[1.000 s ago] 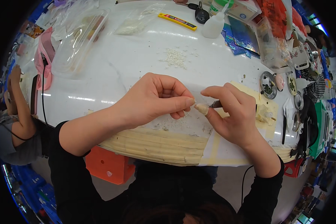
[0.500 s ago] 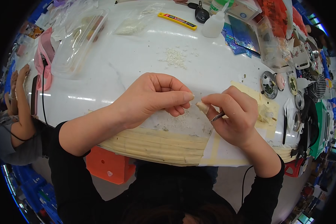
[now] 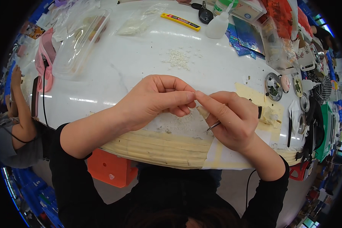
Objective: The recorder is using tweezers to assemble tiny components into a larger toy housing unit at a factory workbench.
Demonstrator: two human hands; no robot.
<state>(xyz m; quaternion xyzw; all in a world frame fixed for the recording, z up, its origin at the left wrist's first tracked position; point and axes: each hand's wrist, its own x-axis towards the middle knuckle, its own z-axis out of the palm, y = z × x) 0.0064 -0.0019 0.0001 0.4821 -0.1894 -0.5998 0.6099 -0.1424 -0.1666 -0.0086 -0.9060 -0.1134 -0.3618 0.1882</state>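
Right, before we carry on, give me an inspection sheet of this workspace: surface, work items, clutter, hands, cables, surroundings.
Surface: glossy white table, front edge layered with cream tape.
Work items: slim pointed metal tool in the right hand; scattered small white granules beyond the hands.
Clutter: narrow yellow case, white plastic squeeze bottle, round silver metal dish with green bits.
Hands: left hand pinches thumb to forefinger, apparently meeting the right forefinger; anything between is too small to tell. Right thumb wears a beige wrap.
Cables: black cable at the table's left; second black cable below, right.
Surroundings: orange plastic stool below; another person's arm at left.
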